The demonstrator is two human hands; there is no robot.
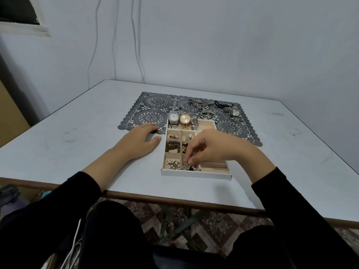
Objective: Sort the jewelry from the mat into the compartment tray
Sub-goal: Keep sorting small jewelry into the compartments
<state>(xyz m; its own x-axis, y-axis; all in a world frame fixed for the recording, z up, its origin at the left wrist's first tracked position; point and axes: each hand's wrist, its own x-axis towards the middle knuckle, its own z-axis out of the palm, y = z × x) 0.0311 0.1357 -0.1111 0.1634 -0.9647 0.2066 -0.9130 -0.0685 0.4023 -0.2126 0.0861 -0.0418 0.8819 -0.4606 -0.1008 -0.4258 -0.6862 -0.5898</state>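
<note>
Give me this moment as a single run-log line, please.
left hand: resting on table beside tray | right hand: pinching jewelry piece in tray's near-middle compartment | mat: watch, chains unsorted

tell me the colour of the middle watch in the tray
The middle watch is gold; clearest in the head view.

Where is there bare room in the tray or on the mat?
Tray: near-right slots beside the right hand, and right of the watches. Mat: near-left part, beyond the left hand. Chains crowd its far right.
</note>
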